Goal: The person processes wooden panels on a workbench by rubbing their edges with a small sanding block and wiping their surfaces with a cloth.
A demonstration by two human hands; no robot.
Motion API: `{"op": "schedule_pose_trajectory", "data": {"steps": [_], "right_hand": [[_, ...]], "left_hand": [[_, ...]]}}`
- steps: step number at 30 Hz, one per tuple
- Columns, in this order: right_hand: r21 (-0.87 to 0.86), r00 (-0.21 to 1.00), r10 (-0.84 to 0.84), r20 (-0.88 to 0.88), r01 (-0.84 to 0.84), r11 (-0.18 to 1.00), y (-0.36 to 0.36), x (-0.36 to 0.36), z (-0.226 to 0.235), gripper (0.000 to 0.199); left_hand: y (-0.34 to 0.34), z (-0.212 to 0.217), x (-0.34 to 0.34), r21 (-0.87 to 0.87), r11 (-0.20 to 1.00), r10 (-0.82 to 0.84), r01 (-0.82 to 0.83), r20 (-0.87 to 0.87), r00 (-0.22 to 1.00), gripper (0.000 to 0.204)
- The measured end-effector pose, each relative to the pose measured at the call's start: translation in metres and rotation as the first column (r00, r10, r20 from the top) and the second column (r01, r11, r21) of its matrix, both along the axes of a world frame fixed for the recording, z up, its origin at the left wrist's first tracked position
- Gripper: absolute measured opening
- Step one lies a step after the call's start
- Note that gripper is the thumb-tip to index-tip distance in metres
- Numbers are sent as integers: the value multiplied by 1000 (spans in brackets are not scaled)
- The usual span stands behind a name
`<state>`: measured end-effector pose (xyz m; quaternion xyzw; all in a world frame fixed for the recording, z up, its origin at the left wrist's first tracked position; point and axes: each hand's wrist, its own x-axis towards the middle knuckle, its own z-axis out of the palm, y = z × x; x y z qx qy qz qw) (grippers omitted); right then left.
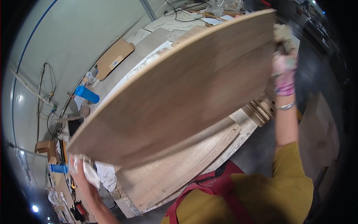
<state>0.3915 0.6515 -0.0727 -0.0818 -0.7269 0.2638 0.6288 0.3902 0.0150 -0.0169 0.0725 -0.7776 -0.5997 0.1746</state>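
A large wood-grain panel [179,93] is held up tilted across the view, smeared by motion, its long far edge pale. My left hand [79,170] is closed on its lower left corner, with white cloth-like material about the palm. At the opposite end my right hand [285,61] grips the short right edge. Pink and white wrapping or glove covers that hand, and a pale blurred thing shows at its fingers; I cannot make out what it is. Beneath the raised panel, another wood-grain board [179,164] lies flat on the workbench [238,138], partly hidden.
A blue bottle [87,94] and a flat cardboard piece [115,59] are at the bench's far left side, by the pale wall. Stacked wooden strips [259,112] stand beyond the bench's right end. Crumpled white paper [107,175] lies near my left forearm. Tools and boxes fill the lower left.
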Motion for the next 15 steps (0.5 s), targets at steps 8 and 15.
{"op": "schedule_pose_trajectory", "data": {"steps": [8, 15], "right_hand": [[-340, 907, 325, -269, -405, 848, 198, 121, 36, 45], [-490, 689, 463, -558, -724, 486, 201, 186, -55, 40]], "left_hand": [[221, -13, -166, 152, 876, -384, 457, -354, 853, 46], [360, -83, -238, 403, 660, -544, 634, -326, 773, 22]]}}
